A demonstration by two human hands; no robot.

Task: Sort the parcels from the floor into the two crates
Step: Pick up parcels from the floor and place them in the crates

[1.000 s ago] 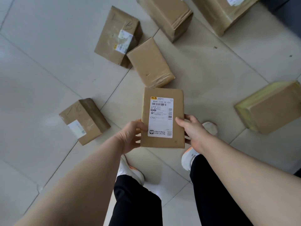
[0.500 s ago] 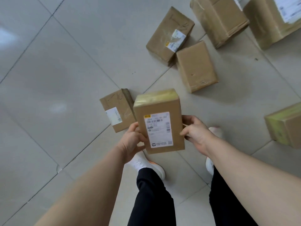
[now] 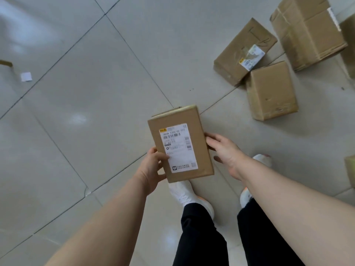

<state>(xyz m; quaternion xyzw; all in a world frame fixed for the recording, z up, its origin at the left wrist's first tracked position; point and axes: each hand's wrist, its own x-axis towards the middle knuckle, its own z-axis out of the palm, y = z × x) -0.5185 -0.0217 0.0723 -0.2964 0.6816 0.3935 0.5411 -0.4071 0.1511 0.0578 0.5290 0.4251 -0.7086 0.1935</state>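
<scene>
As the left hand (image 3: 151,170) grips it, the brown parcel (image 3: 200,131) shows its label (image 3: 179,148).

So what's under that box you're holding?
Below the held parcel you can see grey floor tiles and a white shoe poking out at its lower edge. The floor straight under it is covered, and so are the fingers of the left hand.

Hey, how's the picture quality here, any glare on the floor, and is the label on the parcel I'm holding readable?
Head view: soft glare patches sit on the glossy floor tiles. Also in the head view, the label on the parcel is blurred: barcode shapes show, but the small print isn't legible. The head view's wide angle makes the forearms loom large at the bottom edge.
</scene>
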